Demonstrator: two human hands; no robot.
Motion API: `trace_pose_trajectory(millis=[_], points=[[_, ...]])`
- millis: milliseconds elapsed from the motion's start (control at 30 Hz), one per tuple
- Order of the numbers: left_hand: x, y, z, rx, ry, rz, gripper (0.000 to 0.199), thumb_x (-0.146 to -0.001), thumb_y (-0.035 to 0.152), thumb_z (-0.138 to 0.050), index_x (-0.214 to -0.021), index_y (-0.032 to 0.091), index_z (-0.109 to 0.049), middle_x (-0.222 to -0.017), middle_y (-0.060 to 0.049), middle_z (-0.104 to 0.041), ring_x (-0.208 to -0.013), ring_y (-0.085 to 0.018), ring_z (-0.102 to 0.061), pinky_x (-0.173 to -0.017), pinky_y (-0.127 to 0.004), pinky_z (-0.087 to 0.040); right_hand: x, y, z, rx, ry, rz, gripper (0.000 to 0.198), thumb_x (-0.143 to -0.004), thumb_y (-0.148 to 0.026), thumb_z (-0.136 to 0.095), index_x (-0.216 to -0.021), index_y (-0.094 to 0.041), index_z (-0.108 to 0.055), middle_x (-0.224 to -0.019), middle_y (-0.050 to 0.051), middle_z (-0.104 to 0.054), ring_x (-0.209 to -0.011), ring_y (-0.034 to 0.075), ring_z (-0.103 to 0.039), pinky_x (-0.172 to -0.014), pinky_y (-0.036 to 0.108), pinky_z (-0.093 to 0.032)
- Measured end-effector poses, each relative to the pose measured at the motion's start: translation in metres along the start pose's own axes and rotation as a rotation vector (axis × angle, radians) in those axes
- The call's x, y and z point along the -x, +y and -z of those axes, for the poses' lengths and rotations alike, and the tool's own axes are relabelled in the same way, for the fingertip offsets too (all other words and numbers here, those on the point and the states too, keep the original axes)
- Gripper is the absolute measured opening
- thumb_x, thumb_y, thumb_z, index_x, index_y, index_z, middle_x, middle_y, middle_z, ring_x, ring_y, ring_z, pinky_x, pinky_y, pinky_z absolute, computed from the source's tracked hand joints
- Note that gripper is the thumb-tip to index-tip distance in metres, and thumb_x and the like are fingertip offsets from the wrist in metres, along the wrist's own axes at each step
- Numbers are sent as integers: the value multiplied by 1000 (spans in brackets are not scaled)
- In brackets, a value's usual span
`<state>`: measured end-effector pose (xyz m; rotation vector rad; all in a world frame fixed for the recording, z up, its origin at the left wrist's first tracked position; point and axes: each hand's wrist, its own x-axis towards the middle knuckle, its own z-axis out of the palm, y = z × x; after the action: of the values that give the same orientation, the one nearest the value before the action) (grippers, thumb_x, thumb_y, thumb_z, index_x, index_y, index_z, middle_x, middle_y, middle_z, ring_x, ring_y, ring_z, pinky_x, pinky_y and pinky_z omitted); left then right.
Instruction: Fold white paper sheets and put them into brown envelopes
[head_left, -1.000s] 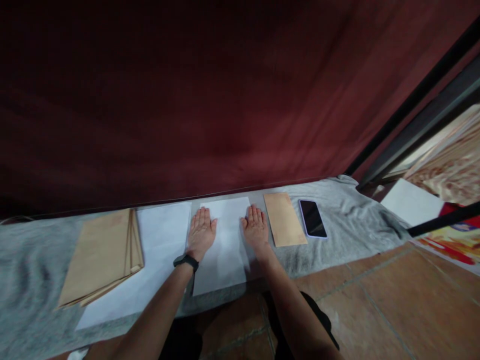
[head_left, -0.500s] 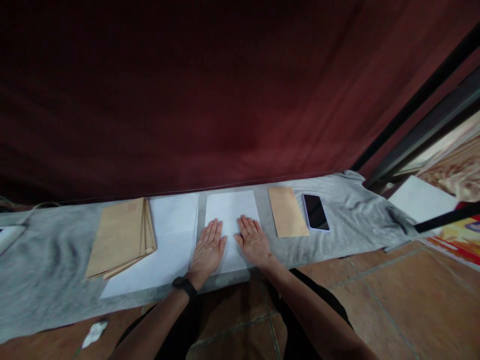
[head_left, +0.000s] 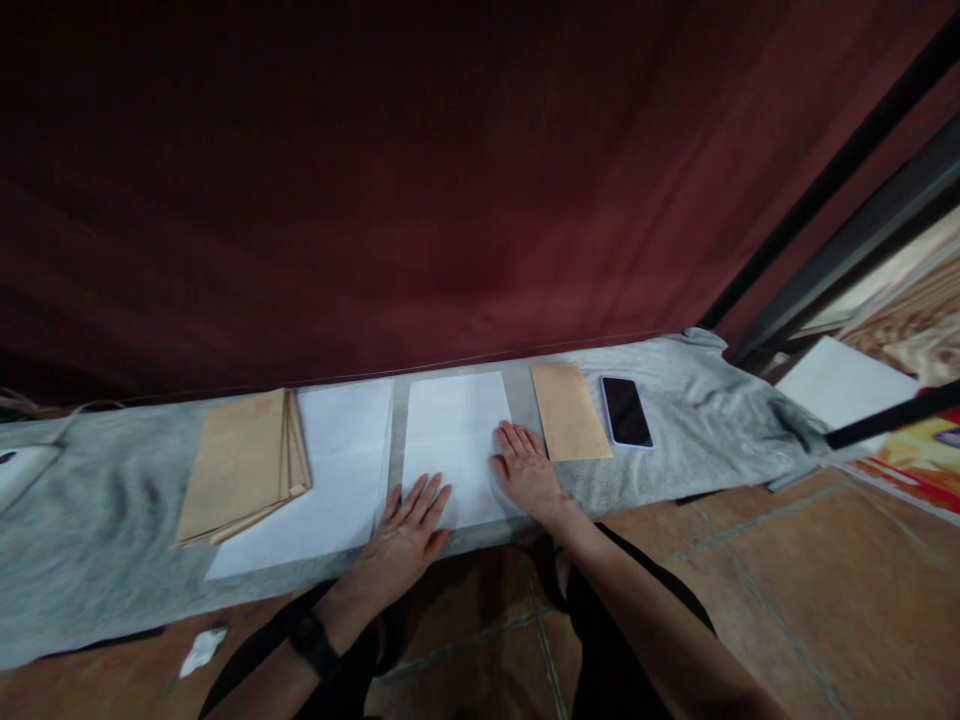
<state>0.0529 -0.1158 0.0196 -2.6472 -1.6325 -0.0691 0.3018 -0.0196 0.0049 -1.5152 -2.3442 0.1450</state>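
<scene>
A white sheet of paper (head_left: 457, 425) lies flat in front of me on a grey cloth (head_left: 120, 510). My left hand (head_left: 405, 530) rests at its near left corner, fingers spread. Over the sheet's right edge lies my right hand (head_left: 527, 470), its fingers stretched out and holding nothing. Just right of that hand is a single brown envelope (head_left: 571, 412). To the left, a stack of white paper (head_left: 341, 440) is partly covered by a fanned pile of brown envelopes (head_left: 236, 460).
A phone (head_left: 627, 412) lies right of the single envelope. Behind the cloth hangs a dark red curtain (head_left: 450, 220). A white device (head_left: 26, 470) with a cable is at the far left. Crumpled tissue (head_left: 202, 650) lies on the tiled floor (head_left: 787, 570). Dark bars (head_left: 825, 180) stand at right.
My left hand has slid down the sheet toward its near left corner. My right hand has shifted slightly outward to the sheet's right edge. The view has tilted slightly.
</scene>
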Motion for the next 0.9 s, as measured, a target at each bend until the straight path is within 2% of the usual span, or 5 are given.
trace_pose_trajectory(millis=[367, 467, 600, 667, 900], points=[[-11, -14, 19, 198, -141, 68, 54, -90, 12, -36, -135, 21, -63, -144, -9, -61, -133, -21, -58, -112, -36, -44, -13, 28, 27, -355, -171, 67, 48, -93, -11, -42, -135, -17, -64, -146, 8, -59, -137, 19, -53, -118, 40, -39], [-13, -24, 38, 487, -104, 223, 38, -96, 36, -40, -105, 27, -76, -104, -3, -79, -93, -22, -74, -84, -30, -55, -10, 42, 51, -582, -359, 37, 51, -88, -9, -40, -125, -25, -72, -129, 3, -71, -124, 21, -63, -110, 42, -46], [-21, -29, 65, 773, -86, 364, 40, -88, 53, -52, -68, 23, -69, -60, 1, -64, -60, -18, -60, -57, -25, -44, -2, 50, 72, -680, -556, 15, 26, -85, -17, -59, -98, -24, -80, -103, 4, -77, -100, 24, -70, -90, 34, -53], [-27, -32, 72, 885, -53, 442, 40, -82, 57, -60, -65, 21, -67, -58, 2, -59, -58, -16, -54, -55, -24, -40, -1, 50, 71, -746, -548, 21, 15, -86, -25, -63, -84, -23, -78, -91, 2, -75, -87, 21, -67, -78, 30, -51], [-41, -54, 70, 1334, 125, 701, 45, -65, 56, -79, -88, 18, -73, -81, -3, -73, -74, -19, -63, -69, -27, -48, -17, 45, 51, -809, -398, -124, 38, -94, -36, -54, -59, -19, -56, -54, -8, -40, -55, 10, -40, -54, 22, -30]])
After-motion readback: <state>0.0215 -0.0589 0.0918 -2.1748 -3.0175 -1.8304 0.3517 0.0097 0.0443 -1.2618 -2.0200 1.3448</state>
